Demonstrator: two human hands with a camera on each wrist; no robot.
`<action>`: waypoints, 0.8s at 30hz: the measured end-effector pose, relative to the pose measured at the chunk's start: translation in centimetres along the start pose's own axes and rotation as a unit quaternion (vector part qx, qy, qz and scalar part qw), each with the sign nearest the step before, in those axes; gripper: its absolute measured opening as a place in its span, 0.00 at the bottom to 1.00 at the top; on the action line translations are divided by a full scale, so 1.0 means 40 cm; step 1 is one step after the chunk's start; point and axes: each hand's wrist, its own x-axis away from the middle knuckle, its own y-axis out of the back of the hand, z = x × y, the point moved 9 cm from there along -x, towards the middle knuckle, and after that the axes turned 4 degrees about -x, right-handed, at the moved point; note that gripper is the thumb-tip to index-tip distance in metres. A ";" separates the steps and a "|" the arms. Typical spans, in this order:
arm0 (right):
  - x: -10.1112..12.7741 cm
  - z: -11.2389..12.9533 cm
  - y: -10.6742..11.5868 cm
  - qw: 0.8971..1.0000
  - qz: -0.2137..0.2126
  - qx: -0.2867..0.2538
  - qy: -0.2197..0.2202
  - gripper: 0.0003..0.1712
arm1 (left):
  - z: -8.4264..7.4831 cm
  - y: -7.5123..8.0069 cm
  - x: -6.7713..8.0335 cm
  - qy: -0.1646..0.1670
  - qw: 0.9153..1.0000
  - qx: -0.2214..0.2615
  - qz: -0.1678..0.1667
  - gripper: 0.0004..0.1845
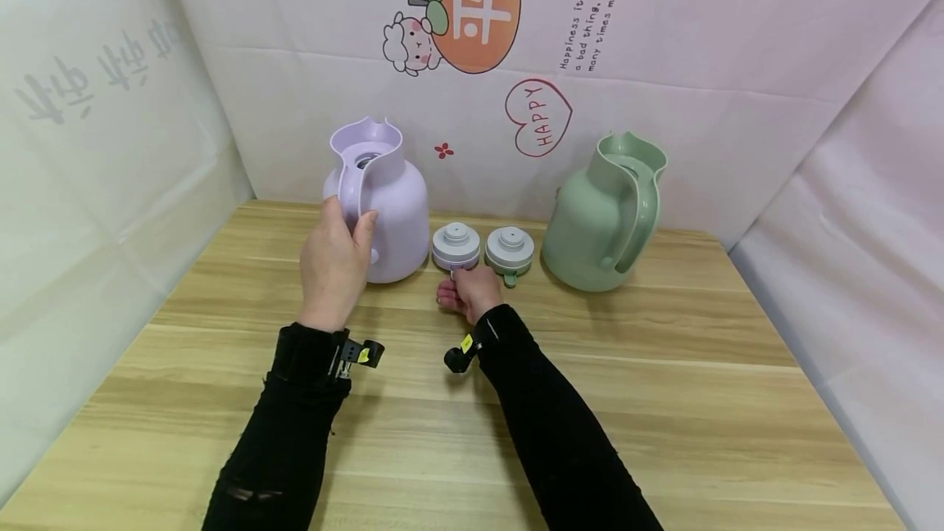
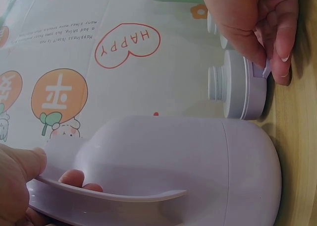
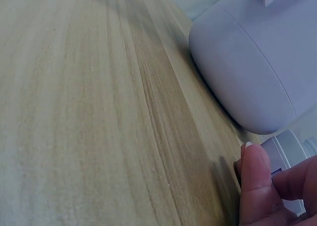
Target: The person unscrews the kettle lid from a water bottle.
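Note:
A lilac thermos jug (image 1: pixel 398 211) stands at the back left of the table with its top uncovered. My left hand (image 1: pixel 335 265) grips its handle (image 2: pixel 124 198), the thumb on one side and fingertips showing through the handle's gap. A grey and lilac lid (image 1: pixel 456 246) lies on the table just right of the jug, knob upward. My right hand (image 1: pixel 475 292) is at the front of this lid and pinches its small lilac tab between thumb and finger, as the left wrist view shows. In the right wrist view, the fingers (image 3: pixel 255 176) partly cover the lid.
A second grey lid with a green tab (image 1: pixel 510 249) sits right of the first. Further right stands a green thermos jug (image 1: pixel 590 228), its handle toward the front right. Behind them hangs a printed white cloth (image 1: pixel 332 39). The wooden table (image 1: pixel 413 449) extends toward me.

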 end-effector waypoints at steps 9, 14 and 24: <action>0.002 -0.001 -0.001 1.000 0.008 0.001 -0.006 0.16 | -0.005 -0.001 -0.001 0.002 1.000 -0.002 0.005 0.26; 0.002 0.000 -0.003 1.000 0.014 0.009 -0.004 0.16 | -0.005 -0.002 -0.002 0.003 1.000 -0.005 0.006 0.26; 0.003 0.001 -0.001 1.000 0.009 0.009 0.003 0.16 | -0.008 -0.002 -0.003 0.003 1.000 -0.004 0.001 0.26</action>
